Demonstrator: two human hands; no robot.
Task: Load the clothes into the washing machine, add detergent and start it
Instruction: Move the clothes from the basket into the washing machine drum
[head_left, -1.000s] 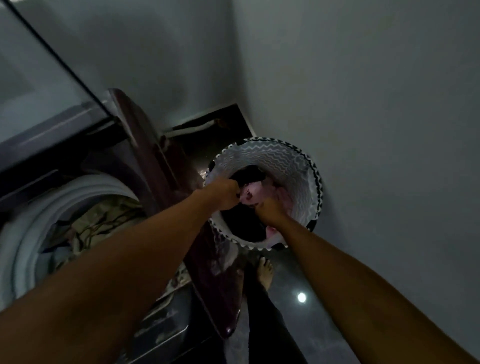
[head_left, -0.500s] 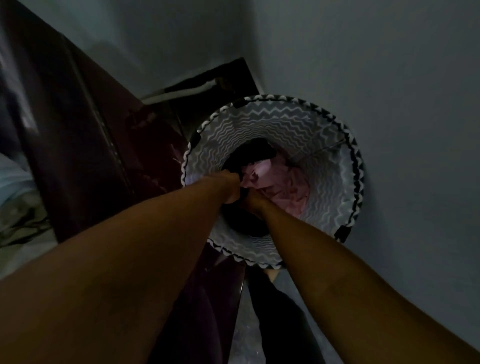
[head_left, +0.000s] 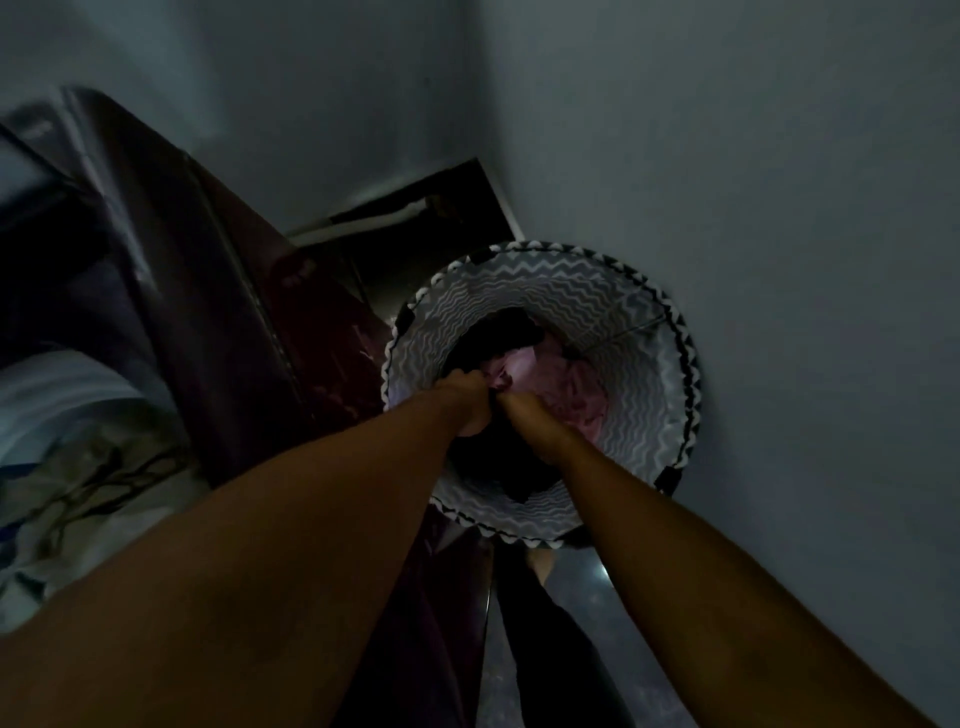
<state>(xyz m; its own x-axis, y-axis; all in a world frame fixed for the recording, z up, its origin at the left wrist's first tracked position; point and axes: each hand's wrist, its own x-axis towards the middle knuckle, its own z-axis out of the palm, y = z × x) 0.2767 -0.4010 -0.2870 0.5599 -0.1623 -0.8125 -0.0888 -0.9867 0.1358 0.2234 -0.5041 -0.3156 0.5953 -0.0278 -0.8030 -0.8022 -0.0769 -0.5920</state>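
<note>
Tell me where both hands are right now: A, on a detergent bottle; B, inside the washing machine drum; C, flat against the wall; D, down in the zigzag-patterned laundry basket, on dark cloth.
D: the left hand and right hand meet inside the laundry basket, both gripping the dark cloth beside the pink garment.

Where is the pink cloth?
In the head view, the pink cloth lies inside the laundry basket, right of centre, beside dark clothes, just beyond both hands.
</note>
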